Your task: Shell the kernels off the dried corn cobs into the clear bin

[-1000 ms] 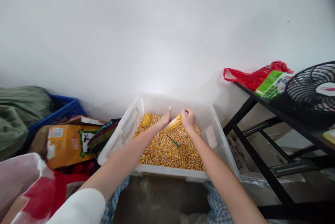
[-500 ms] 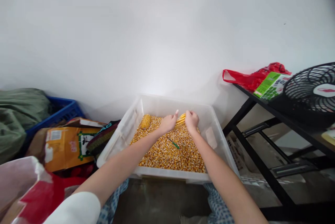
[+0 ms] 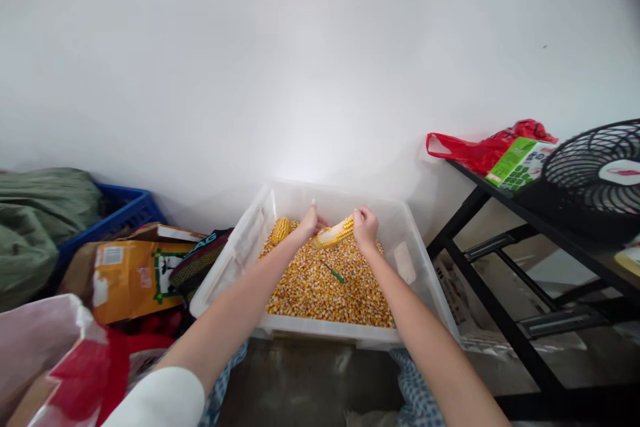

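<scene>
My right hand is closed around the right end of a corn cob, holding it over the loose kernels. A pale strip bare of kernels runs along the cob, with yellow rows left beside it. At the cob's left end, my left hand has its thumb raised and fingers apart; whether its fingertips touch the cob I cannot tell. Loose corn kernels cover the bottom of a translucent plastic bin. A green-handled screwdriver-like tool lies on the kernels. Another corn cob rests at the bin's back left.
On the left are a blue crate with a green cloth, an orange cardboard box and a red and white bag. To the right, a black table bears a red plastic bag, a green and white carton and a fan.
My left hand has moved left, off the cob's middle, and its fingers have opened. The cob now shows a bare pale strip. My right hand stays at its right end.
</scene>
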A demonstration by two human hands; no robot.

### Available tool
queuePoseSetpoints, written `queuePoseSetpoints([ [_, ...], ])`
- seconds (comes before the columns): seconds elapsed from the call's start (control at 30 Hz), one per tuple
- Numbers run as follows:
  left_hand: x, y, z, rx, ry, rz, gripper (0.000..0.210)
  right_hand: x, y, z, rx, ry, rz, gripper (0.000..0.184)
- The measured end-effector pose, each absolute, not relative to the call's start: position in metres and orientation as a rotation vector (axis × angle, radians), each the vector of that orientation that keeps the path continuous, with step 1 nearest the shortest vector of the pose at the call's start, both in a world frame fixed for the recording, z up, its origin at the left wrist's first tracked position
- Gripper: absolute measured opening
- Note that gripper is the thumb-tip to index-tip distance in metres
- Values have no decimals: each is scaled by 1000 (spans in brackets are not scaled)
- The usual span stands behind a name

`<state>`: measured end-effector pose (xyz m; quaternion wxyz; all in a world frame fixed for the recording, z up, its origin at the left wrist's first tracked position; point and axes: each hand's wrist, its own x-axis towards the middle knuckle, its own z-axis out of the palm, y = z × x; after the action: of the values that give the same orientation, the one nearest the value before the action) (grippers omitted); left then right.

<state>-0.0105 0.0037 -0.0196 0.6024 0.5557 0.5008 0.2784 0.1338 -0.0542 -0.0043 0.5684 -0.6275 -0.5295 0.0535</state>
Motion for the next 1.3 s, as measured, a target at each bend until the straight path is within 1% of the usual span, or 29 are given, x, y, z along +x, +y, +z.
queuePoseSetpoints([
  [0.1, -16, 8, -11, 1261, 1106, 589, 79, 146, -49, -6, -1363, -1145, 270, 22],
  [0.2, -19, 3, 3, 1308, 966, 508, 67, 158, -43, -6, -1255, -1053, 367, 21],
  [0.33, -20, -12, 19, 1343, 642, 283, 54, 173, -35, -7, -1239, -955, 329, 17],
  [0.4, -19, -17, 20, 1352, 562, 261, 49, 179, -34, -7, -1269, -915, 296, 16],
  [0.5, -13, -20, 11, 1391, 598, 396, 46, 184, -36, -8, -1327, -939, 238, 17],
  [0.67, -5, -20, -8, 1449, 789, 581, 49, 173, -44, -8, -1369, -1070, 160, 21],
  [0.77, -3, -17, -9, 1387, 882, 600, 56, 168, -45, -7, -1294, -1106, 146, 22],
  [0.83, -3, -16, -6, 1334, 851, 569, 60, 170, -43, -6, -1234, -1078, 151, 22],
  [0.9, -3, -16, -1, 1323, 768, 555, 59, 175, -40, -4, -1194, -1028, 164, 23],
  [1.0, -3, -19, 3, 1385, 713, 638, 48, 178, -39, -3, -1196, -991, 197, 23],
  [1.07, -2, -20, 2, 1411, 773, 737, 43, 176, -41, -4, -1216, -1025, 224, 24],
  [1.2, -2, -15, -2, 1300, 954, 937, 43, 163, -45, -6, -1239, -1157, 295, 28],
  [1.3, -3, -9, -3, 1176, 962, 1066, 45, 157, -43, -6, -1299, -1152, 506, 37],
])
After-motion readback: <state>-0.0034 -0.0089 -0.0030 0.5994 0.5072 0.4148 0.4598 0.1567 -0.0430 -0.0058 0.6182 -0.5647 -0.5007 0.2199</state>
